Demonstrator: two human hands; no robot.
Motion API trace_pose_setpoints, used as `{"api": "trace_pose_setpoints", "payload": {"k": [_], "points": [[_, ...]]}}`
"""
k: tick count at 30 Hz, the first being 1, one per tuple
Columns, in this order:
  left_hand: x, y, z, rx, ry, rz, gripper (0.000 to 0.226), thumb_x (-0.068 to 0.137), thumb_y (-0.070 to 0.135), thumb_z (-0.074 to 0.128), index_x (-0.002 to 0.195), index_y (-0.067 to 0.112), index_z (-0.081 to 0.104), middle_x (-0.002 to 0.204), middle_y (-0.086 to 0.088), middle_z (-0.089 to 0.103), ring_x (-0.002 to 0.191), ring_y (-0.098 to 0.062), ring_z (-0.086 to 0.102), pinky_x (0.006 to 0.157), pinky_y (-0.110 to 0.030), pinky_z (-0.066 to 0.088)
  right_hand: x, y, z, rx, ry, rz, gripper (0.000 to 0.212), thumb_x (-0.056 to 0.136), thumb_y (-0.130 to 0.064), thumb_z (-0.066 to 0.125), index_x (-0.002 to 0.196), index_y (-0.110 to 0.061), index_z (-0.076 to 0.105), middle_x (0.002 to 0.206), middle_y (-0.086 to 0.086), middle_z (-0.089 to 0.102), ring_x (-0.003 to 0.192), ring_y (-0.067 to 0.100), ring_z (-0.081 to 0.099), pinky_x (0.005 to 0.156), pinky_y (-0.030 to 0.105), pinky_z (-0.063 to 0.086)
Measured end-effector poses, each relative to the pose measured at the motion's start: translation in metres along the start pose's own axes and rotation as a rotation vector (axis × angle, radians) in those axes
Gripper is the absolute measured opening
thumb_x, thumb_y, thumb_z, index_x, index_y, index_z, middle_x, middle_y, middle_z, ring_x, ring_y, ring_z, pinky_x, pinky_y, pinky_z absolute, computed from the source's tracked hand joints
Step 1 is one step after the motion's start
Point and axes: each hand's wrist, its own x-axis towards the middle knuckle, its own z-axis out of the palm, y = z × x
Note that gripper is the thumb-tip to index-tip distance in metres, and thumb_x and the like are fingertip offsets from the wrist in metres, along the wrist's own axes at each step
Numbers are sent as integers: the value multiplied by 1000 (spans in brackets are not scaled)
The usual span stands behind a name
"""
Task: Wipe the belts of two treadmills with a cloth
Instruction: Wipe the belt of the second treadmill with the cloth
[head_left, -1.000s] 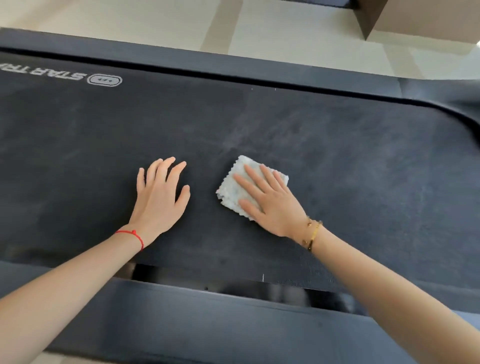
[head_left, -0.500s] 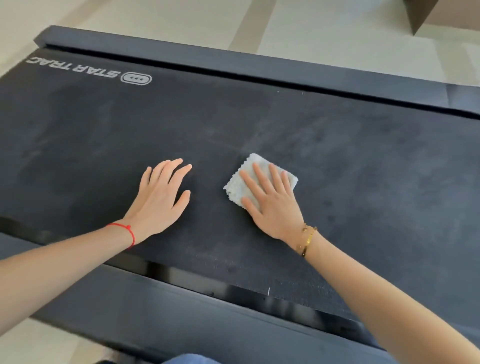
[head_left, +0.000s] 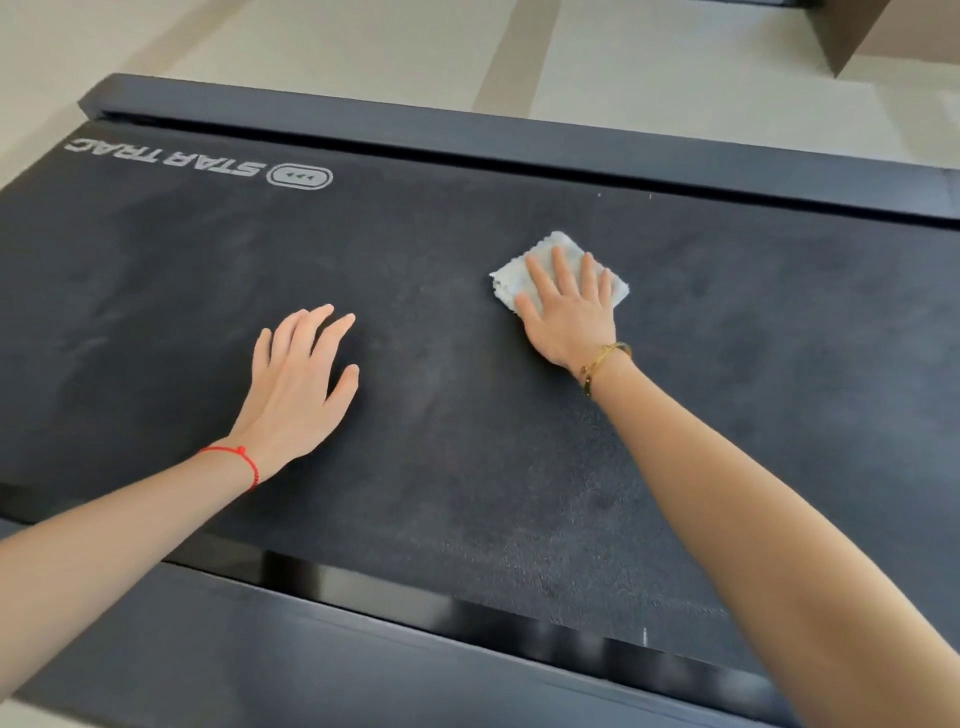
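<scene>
A dark treadmill belt (head_left: 727, 395) fills most of the view, with a white STAR TRAC logo (head_left: 208, 166) at its far left. A small folded white cloth (head_left: 561, 252) lies on the belt towards the far side rail. My right hand (head_left: 569, 312) presses flat on the cloth with straight, spread fingers. My left hand (head_left: 296, 384) rests flat on the bare belt, to the left of the cloth and nearer to me, holding nothing. Only this one treadmill is in view.
Dark side rails run along the belt, one on the far side (head_left: 519, 140) and one near me (head_left: 260, 665). Pale tiled floor (head_left: 623, 57) lies beyond the treadmill. A brown box-like object (head_left: 883, 31) stands at the top right.
My right hand has pushed the cloth away from me, towards the far rail and to the right. My left hand has stayed flat on the belt. The view has shifted left.
</scene>
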Motion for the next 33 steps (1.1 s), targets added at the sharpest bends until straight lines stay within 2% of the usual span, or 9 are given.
{"api": "trace_pose_setpoints", "payload": {"k": [6,10,12,16,19,22,29,33], "points": [[12,-49,4,-38,8,6,53,101,27,50,152,15,39,158,-10,33,148,-31,23,121,-57,16,-29,-89,21,-66,-3,-285,56,103,-47,27,157,-32,17,165,1,9,150,37,1,120,48,-2],[24,-77,1,-51,11,25,52,101,28,50,151,16,40,158,-10,33,147,-32,24,121,-59,16,-56,-95,27,-46,-14,-358,56,104,-49,29,157,-36,15,166,-4,8,152,32,1,122,46,-2],[29,-90,-1,-34,12,38,52,101,29,51,151,16,41,157,-11,34,146,-33,25,120,-60,16,-50,-84,22,-53,-26,-314,57,103,-50,29,157,-37,13,166,-5,5,152,30,0,122,43,-2],[34,-109,-2,-23,-22,35,54,102,36,47,153,21,38,159,-9,31,148,-33,22,120,-61,13,-12,-71,9,-4,-29,-10,58,102,-51,27,157,-38,11,166,-2,0,152,31,-5,122,45,-5],[32,-109,0,-52,-33,22,56,102,39,44,155,25,33,162,-7,27,150,-31,18,122,-61,9,-5,-86,13,19,-26,102,57,102,-48,25,156,-39,9,166,1,-2,151,33,-7,122,47,-7],[32,-109,1,-80,-29,18,56,102,41,43,155,26,34,163,-6,27,151,-30,16,122,-61,8,-29,-106,18,26,-8,83,57,102,-49,26,156,-40,10,166,2,1,151,33,-3,122,47,-4],[31,-115,5,-113,-14,33,55,102,44,42,154,28,35,162,-6,29,151,-31,17,122,-61,7,-130,-155,31,-19,-42,-130,57,102,-52,26,156,-42,9,166,-6,2,152,30,-1,123,46,-1],[31,-117,5,-105,-35,40,57,102,46,39,156,28,32,164,-6,27,153,-32,15,122,-61,6,-165,-159,31,-17,-71,-143,58,102,-55,24,155,-45,3,165,-13,-5,152,23,-11,122,39,-12]]}}
